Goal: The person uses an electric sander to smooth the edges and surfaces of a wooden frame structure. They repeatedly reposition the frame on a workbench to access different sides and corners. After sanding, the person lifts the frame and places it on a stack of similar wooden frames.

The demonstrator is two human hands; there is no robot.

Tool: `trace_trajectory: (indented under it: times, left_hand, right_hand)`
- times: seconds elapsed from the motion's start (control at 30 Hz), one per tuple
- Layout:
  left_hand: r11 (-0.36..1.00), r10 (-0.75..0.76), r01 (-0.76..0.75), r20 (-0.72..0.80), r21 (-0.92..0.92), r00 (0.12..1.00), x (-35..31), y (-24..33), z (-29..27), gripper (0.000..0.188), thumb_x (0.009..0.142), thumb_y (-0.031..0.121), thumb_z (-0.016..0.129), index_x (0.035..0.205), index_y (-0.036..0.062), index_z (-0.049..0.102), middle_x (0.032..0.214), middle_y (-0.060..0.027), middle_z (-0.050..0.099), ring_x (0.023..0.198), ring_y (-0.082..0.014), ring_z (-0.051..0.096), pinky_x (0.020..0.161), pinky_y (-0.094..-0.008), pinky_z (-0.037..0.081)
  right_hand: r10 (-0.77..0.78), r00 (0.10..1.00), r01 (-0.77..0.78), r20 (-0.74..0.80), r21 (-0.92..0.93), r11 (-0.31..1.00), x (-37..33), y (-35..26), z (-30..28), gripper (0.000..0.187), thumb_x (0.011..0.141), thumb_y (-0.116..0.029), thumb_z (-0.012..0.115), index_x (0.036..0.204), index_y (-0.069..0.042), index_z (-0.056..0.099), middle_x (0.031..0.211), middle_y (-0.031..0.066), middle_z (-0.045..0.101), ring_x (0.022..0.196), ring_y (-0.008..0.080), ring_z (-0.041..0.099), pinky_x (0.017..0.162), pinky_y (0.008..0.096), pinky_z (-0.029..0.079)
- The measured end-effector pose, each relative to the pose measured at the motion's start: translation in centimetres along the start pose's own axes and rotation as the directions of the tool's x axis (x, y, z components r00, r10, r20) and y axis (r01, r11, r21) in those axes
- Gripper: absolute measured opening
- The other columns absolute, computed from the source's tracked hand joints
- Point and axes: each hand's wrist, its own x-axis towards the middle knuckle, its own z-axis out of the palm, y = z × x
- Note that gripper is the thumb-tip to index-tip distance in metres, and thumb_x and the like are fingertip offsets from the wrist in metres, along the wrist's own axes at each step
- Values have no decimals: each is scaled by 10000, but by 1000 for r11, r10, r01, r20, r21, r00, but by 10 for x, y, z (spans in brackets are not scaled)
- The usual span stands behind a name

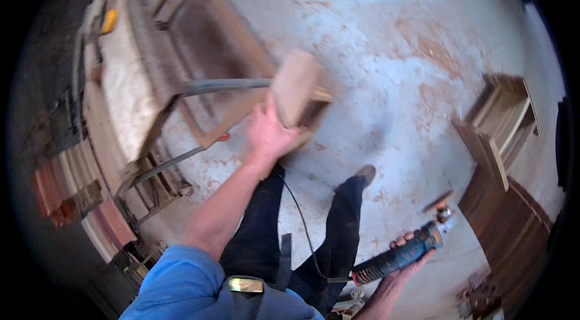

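Note:
My left hand (272, 133) is closed on a small box-like wooden piece (296, 87), with a flat pale panel facing up and an open hollow at its right side. The piece is smeared by motion and hangs in front of my left leg, beside a wooden frame. My right hand (411, 256) is wrapped round the body of a blue and black angle grinder (393, 259), low at the right. A round brown disc (437, 200) sits at the tool's far end. Its black cord (299, 211) loops across my legs toward the upper left.
A workbench (130, 84) with a yellow-handled tool (109, 21) stands at the left, next to a large wooden frame (232, 21). Stacked boards (66, 178) lie below it. Wooden drawer-like pieces (501, 121) and dark panels (507, 229) are at the right. Sawdust (432, 48) dots the pale floor.

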Motion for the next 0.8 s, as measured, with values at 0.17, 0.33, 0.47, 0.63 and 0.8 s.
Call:
trace_trajectory:
  times: [0.17, 0.33, 0.47, 0.63, 0.8]
  left_hand:
    - [987, 71, -65, 40, -147, 997, -20, -26, -78, 1075, 613, 286, 838, 1500, 37, 283, 1315, -261, 478, 1249, -411, 480, 1069, -470, 399]
    - [864, 59, -70, -38, -499, 998, -53, -104, -156, 1108, 599, 245, 840, 1512, -4, 265, 1392, -249, 455, 1321, -347, 458, 1103, -410, 376]
    - [476, -115, -113, -189, -872, 975, -108, -176, -220, 1104, 613, 178, 811, 1520, -44, 221, 1302, -211, 505, 1186, -287, 549, 1008, -367, 449]
    - [111, -441, -244, -267, -963, 857, -178, -276, -283, 767, 705, 113, 685, 1397, -46, 397, 1062, -145, 586, 899, -238, 629, 841, -366, 533]
    - [-337, -620, -452, -166, -826, 767, -212, -396, -267, 394, 795, 145, 619, 1151, -7, 545, 951, -133, 619, 845, -276, 636, 807, -399, 551]
  right_hand:
    - [-40, 980, 46, 194, -27, 999, 11, 16, -7, 672, 939, -601, 546, 1282, -31, 457, 1095, 141, 595, 877, 279, 626, 723, 431, 548]
    - [-103, 971, 133, 214, -129, 983, -15, 32, 11, 667, 942, -613, 530, 1253, -25, 466, 1079, 107, 594, 879, 231, 628, 736, 397, 555]
    - [-120, 969, 157, 215, -163, 974, -27, 46, 22, 669, 933, -644, 519, 1182, -23, 489, 1055, 80, 594, 874, 194, 623, 746, 356, 552]
    - [-108, 911, 190, 399, -172, 966, -63, 67, 73, 693, 940, -665, 477, 1213, -28, 482, 1032, 77, 590, 854, 211, 631, 725, 368, 559]
    - [-68, 834, 178, 547, -150, 972, -99, 102, 122, 637, 953, -623, 495, 1268, -69, 495, 1027, 108, 587, 866, 254, 626, 754, 411, 567]
